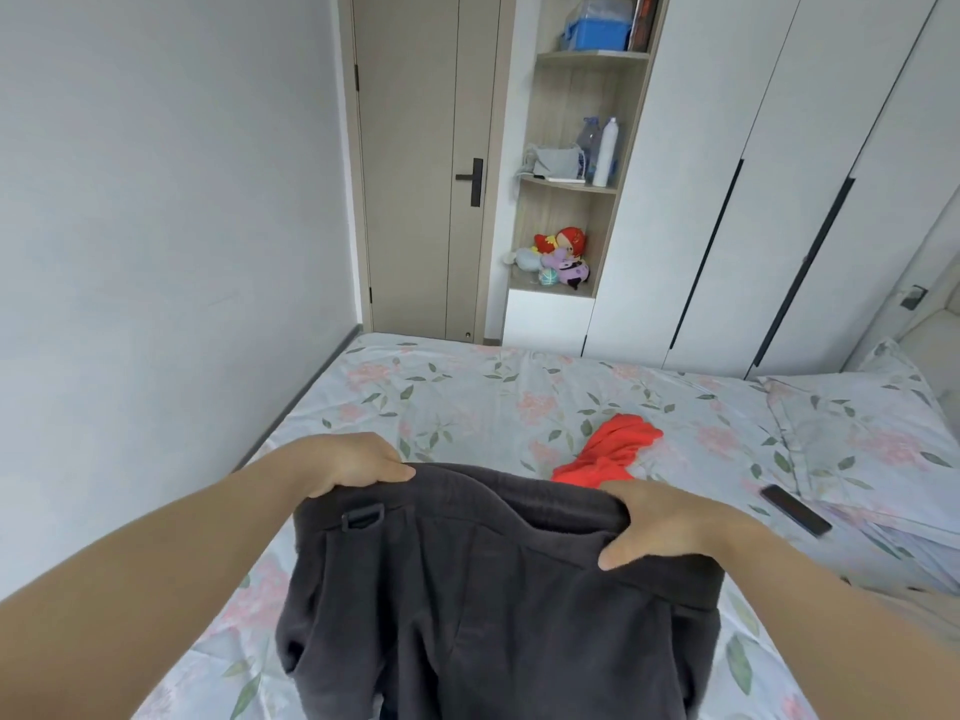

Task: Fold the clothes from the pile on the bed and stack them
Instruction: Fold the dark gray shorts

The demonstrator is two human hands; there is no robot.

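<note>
Dark grey trousers: waistband uppermost, stretched sideways; legs hang toward viewer. Left hand and right hand each grip waistband. Red garment on bed beyond.

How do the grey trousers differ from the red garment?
The grey trousers are dark; the red garment is bright. The trousers are held up by the waistband, gripped by the left hand and right hand; the red garment lies on the bed, untouched. The trousers hang spread out; the red garment is crumpled. Both are unfolded.
</note>
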